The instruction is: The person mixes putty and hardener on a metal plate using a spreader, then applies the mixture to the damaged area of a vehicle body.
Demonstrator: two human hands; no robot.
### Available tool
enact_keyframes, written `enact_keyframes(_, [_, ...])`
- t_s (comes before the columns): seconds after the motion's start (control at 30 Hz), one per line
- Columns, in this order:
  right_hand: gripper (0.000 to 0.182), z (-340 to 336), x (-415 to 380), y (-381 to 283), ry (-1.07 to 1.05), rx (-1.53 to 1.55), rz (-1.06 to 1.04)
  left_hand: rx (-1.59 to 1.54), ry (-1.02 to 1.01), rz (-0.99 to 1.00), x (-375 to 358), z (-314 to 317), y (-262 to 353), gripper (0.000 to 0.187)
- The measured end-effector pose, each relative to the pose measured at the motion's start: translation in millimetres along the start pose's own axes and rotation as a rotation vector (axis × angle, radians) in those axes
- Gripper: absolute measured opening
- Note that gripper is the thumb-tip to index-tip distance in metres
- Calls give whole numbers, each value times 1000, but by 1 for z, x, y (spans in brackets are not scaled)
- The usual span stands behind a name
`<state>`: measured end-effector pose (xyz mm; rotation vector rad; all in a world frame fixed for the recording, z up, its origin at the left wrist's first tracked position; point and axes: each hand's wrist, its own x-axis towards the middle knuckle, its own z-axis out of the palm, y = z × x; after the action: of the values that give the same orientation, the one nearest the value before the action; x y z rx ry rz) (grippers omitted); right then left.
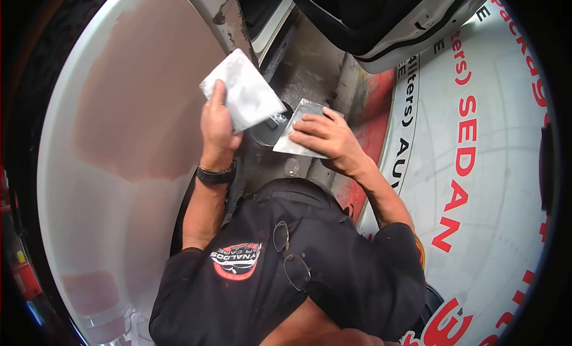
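Gripping a grey, filler-smeared flat metal spreader (245, 90) in the left hand (217, 131), raised beside the silver car panel with dull brown primer patches (131, 108); right hand (328, 140) pinching a second flat grey plate (298, 131) level, likely as a mixing board.

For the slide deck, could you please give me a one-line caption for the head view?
Left hand holds a grey sheet and right hand a second sheet beside a patched car panel.

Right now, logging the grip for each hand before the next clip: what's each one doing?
Left hand: closed on a white sanding sheet, held up by the car panel.
Right hand: fingers flat, gripping a grey sheet.
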<state>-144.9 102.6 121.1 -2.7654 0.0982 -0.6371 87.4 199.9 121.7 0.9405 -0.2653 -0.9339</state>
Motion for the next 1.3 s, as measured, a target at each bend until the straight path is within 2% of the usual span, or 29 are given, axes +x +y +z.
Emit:
enact_keyframes(0.03, [45,-10,3,-3,80,97,30,-118,-44,-28,6,-6,5,45])
enact_keyframes(0.1, [50,-23,6,-8,249,290,90,-83,17,-57,8,-10,-12,47])
enact_keyframes(0.17, [47,-15,12,-11,438,477,40,-224,-63,-144,0,-6,-36,49])
enact_keyframes(0.23, [45,1,22,-18,606,650,6,-515,-206,-332,-12,6,-41,45])
enact_keyframes(0.3, [42,6,27,-25,496,653,-1,-517,-209,-372,-14,10,-43,45])
enact_keyframes(0.37, [46,11,24,-23,404,342,17,-411,-197,-300,-19,13,-39,42])
enact_keyframes(0.47, [52,29,10,4,320,135,146,-191,-197,-195,-26,12,-32,41])
enact_keyframes(0.57, [59,35,-12,28,88,-96,191,-296,-203,-249,-28,5,-27,41])
enact_keyframes(0.6, [60,41,-13,28,169,87,231,-391,-175,-323,-29,9,-25,40])
enact_keyframes(0.7, [60,27,0,13,368,581,370,-505,-375,-724,-16,-16,-45,40])
enact_keyframes(0.73, [58,13,9,-3,426,628,358,-412,-257,-654,-26,-4,-47,41])
enact_keyframes(0.83, [55,-20,16,-18,524,701,84,-356,-283,-481,-22,-8,-38,44])
enact_keyframes(0.87, [48,-30,13,-18,479,614,104,-210,-288,-425,-24,-5,-31,45])
enact_keyframes(0.97, [44,-37,21,-5,217,-240,144,152,-240,-322,-33,8,-25,42])
enact_keyframes(1.0, [45,-30,20,2,115,-447,80,275,-207,-179,-38,14,-30,44])
enact_keyframes(1.03, [45,-21,17,1,54,-443,32,464,-213,3,-37,10,-39,50])
enact_keyframes(1.1, [47,-7,13,-8,9,-277,-37,644,-141,180,-35,4,-47,56])
enact_keyframes(1.2, [44,8,3,-18,-63,-222,-122,710,-64,210,-33,5,-45,59])
enact_keyframes(1.3, [41,3,-1,-16,-77,-142,-135,791,93,150,-26,7,-16,53])
